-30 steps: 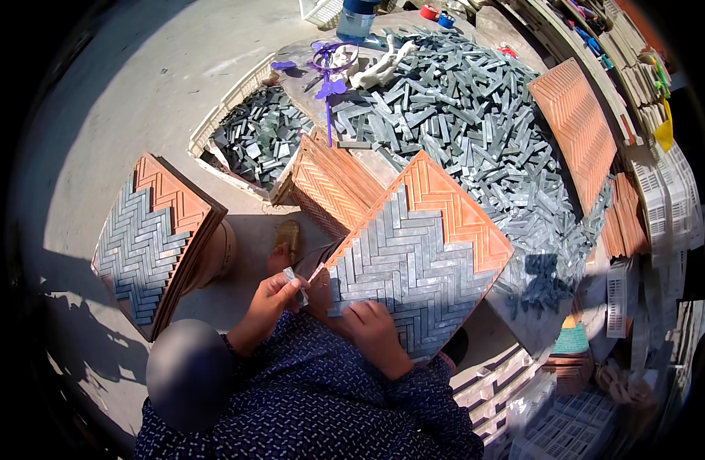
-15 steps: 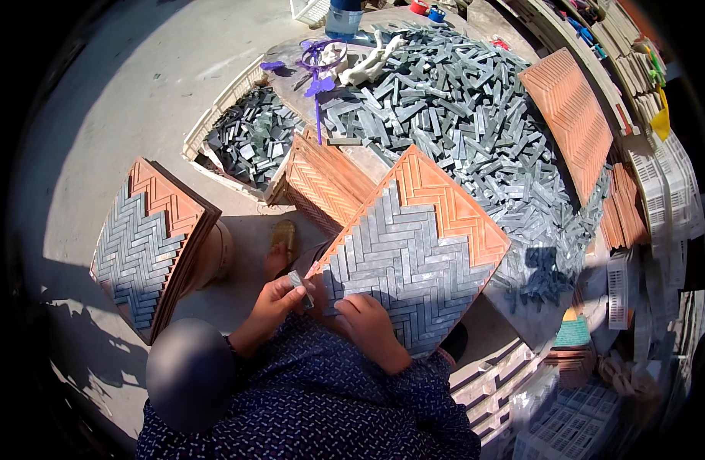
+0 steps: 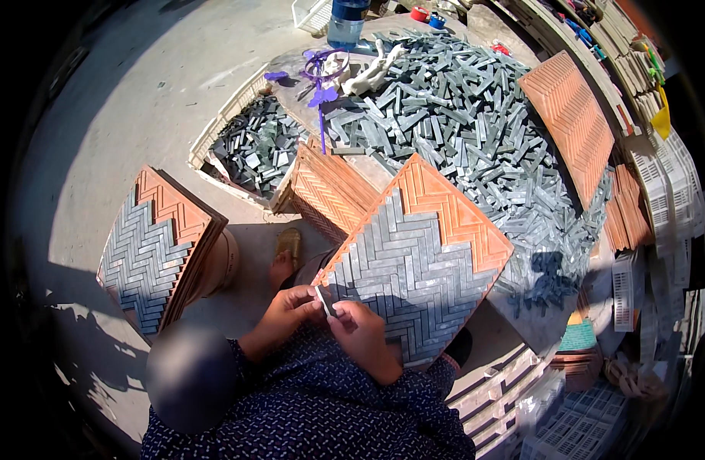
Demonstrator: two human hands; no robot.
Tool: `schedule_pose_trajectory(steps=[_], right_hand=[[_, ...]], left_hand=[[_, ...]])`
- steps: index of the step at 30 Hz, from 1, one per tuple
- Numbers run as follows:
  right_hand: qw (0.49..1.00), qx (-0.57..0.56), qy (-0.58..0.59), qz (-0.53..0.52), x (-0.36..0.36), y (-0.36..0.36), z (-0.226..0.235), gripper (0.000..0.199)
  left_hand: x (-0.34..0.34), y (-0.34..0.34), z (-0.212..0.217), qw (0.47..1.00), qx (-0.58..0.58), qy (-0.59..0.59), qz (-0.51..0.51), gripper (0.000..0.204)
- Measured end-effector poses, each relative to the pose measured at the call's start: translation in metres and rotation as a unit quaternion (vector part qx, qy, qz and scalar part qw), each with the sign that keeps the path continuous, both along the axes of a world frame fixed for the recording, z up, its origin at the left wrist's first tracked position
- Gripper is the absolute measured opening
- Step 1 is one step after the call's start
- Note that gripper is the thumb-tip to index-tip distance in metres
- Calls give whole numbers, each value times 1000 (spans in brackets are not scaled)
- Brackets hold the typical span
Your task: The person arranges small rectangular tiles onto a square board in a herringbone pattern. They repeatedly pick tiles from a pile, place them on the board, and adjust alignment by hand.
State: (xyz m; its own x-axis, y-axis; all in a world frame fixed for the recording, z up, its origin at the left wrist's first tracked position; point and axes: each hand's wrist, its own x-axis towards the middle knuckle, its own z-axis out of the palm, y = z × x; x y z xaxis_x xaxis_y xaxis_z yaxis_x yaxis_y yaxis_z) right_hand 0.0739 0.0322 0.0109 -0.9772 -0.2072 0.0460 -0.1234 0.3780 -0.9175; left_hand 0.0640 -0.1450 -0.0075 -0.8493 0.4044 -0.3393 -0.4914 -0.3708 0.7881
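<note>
A short grey stone strip (image 3: 324, 299) is pinched between the fingertips of my left hand (image 3: 287, 316). The closed fingers of my right hand (image 3: 361, 336) grip its lower end. Both hands are over the near-left edge of an orange herringbone mould (image 3: 453, 201), tilted across my lap. Grey strips (image 3: 402, 264) fill most of its slots in a zigzag pattern, while the slots along its far and right corner show bare orange. The mould's near-left corner lies partly behind my hands.
Loose grey strips (image 3: 460, 115) are heaped on a table ahead. A cream crate (image 3: 207, 146) holds dark pieces. Orange moulds (image 3: 333, 188) stand beside it; another filled mould (image 3: 145, 253) tops a stack at left. An empty mould (image 3: 571, 115) leans right; a purple wand (image 3: 320, 115) lies on the table.
My right hand has come off the mould's surface to the strip, moving slightly left and down. My left hand has shifted a little right, and both hands now meet at the strip.
</note>
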Motion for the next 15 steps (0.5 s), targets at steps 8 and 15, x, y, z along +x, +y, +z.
schedule_pose_trajectory(steps=[8, 15], right_hand=[[976, -108, -189, -15, 1, 11, 8, 20], [970, -133, -183, -83, 13, 52, 10, 19]], left_hand=[[1, 1, -10, 999, -13, -23, 46, 9], [-8, 14, 8, 908, -400, 126, -18, 15]])
